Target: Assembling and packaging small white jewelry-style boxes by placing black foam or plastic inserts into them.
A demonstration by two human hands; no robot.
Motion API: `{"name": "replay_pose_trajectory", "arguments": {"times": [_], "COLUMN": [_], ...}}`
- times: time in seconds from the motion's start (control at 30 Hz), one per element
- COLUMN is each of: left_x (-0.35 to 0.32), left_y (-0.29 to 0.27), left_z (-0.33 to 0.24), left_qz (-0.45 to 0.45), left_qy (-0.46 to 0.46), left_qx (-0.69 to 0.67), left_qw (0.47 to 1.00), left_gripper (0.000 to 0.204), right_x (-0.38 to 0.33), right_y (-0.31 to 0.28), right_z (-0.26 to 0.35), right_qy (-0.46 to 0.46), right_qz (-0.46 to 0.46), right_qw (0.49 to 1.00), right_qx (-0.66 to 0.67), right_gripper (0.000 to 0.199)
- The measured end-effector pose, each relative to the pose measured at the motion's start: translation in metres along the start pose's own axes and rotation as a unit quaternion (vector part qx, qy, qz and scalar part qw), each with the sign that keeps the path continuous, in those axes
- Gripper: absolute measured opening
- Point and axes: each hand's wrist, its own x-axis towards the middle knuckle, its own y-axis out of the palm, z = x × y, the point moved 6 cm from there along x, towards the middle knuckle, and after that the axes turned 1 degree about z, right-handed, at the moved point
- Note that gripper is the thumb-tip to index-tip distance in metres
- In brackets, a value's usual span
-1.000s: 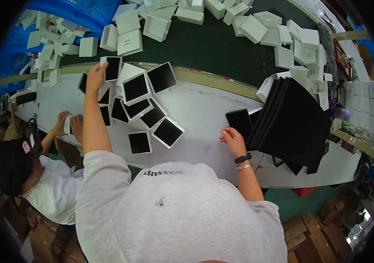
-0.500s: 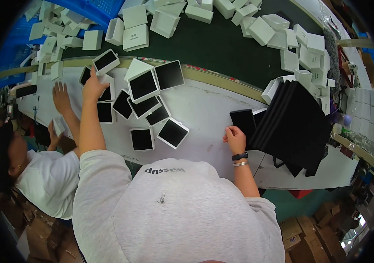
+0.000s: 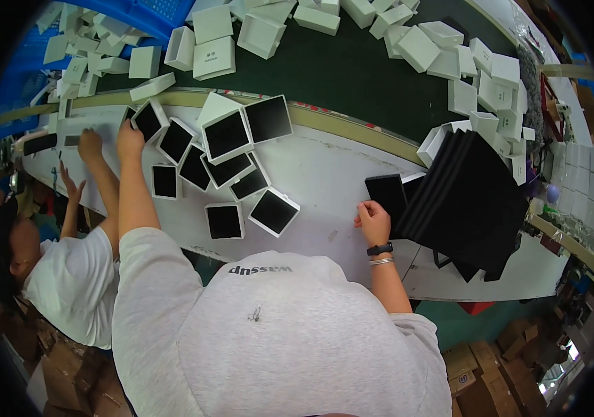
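My left hand [image 3: 130,144] reaches to the far left of the table, its fingers closed at the edge of a white box with a black insert [image 3: 149,121]. Part of the fingers is hidden against the boxes. Right of it lie several more open white boxes with black inserts, some leaning on one another, including a large one [image 3: 227,136] and one at the near side [image 3: 275,212]. My right hand [image 3: 373,221] rests with curled fingers beside a black foam pad [image 3: 385,191]; nothing shows in it. A stack of black foam sheets [image 3: 460,201] stands right of this hand.
A co-worker's hand [image 3: 90,144] is close to my left hand. Beyond the table's raised rail [image 3: 339,119], a dark green belt [image 3: 352,80] carries piles of white boxes [image 3: 419,50]. A blue crate [image 3: 165,10] stands at the far left. A phone-like black object [image 3: 38,144] lies farther left.
My left hand has moved left and slightly down from the upper box. Boxes near it have shifted, and a white box now lies on the rail. My right hand stays still.
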Motion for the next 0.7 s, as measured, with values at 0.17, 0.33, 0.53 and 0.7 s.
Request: {"name": "replay_pose_trajectory", "arguments": {"times": [0.17, 0.33, 0.53, 0.7], "left_x": [-0.053, -0.079, -0.122, -0.147], "left_y": [-0.050, -0.008, -0.022, -0.023], "left_z": [-0.106, -0.189, -0.223, -0.219], "left_qz": [-0.022, 0.198, 0.313, 0.302], "left_qy": [0.134, 0.198, 0.208, 0.259], "left_qx": [-0.229, -0.226, -0.304, -0.252], "left_qw": [0.964, 0.933, 0.875, 0.882], "left_gripper": [0.049, 0.073, 0.088, 0.087], "right_x": [0.000, 0.001, 0.000, -0.001], "right_y": [0.001, 0.001, 0.000, 0.000], "right_z": [0.003, 0.001, 0.003, 0.004], "right_qy": [0.005, 0.005, 0.007, -0.005], "right_qz": [-0.007, -0.007, -0.014, -0.018], "right_qw": [1.000, 1.000, 1.000, 1.000], "right_qx": [-0.027, -0.022, -0.016, -0.022], "right_gripper": [0.017, 0.017, 0.017, 0.017]}}
